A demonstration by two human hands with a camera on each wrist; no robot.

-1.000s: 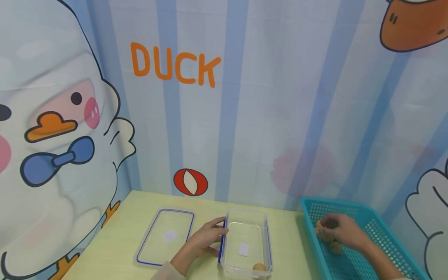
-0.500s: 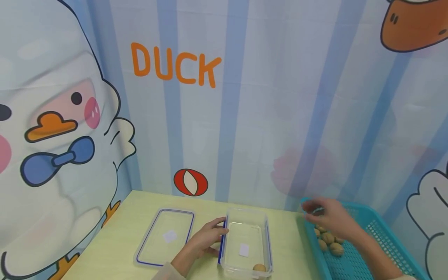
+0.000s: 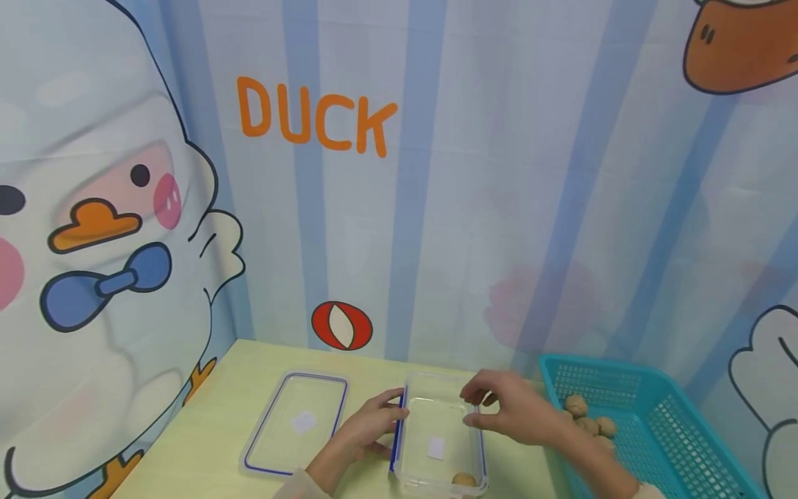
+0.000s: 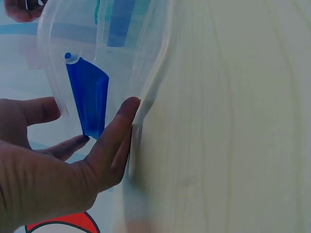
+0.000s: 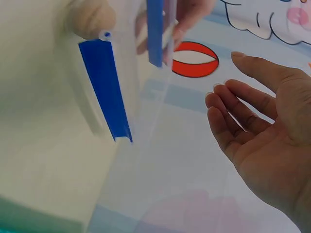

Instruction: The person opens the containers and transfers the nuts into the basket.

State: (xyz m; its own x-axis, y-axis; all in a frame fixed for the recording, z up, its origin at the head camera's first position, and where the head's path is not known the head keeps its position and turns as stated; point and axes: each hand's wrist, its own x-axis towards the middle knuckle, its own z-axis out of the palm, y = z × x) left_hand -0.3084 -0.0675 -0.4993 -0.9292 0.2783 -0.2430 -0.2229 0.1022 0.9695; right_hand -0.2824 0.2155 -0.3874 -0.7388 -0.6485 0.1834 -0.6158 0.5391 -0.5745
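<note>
A clear plastic food container (image 3: 430,485) with blue side clips stands on the table. Against its left wall, my left hand (image 3: 374,424) holds it; in the left wrist view, its digits span from rim to base beside a blue clip (image 4: 90,97). One walnut (image 3: 464,479) lies in the container's near right corner. Over the far right rim hovers my right hand (image 3: 514,409), fingers loosely bent and thumb apart. Its palm (image 5: 272,160) shows bare in the right wrist view. More walnuts (image 3: 576,404) lie along the left side of a turquoise basket (image 3: 661,378).
Left of the container, its flat clear lid (image 3: 268,443) with a blue seal lies on the yellow table (image 3: 215,423). White squares show on both lid and container. A printed cloth (image 3: 436,208) hangs behind the table. The basket wall rises at the right.
My right hand has left the walnuts in the basket and travelled left to above the container's right rim. My left hand and the container have stayed in place.
</note>
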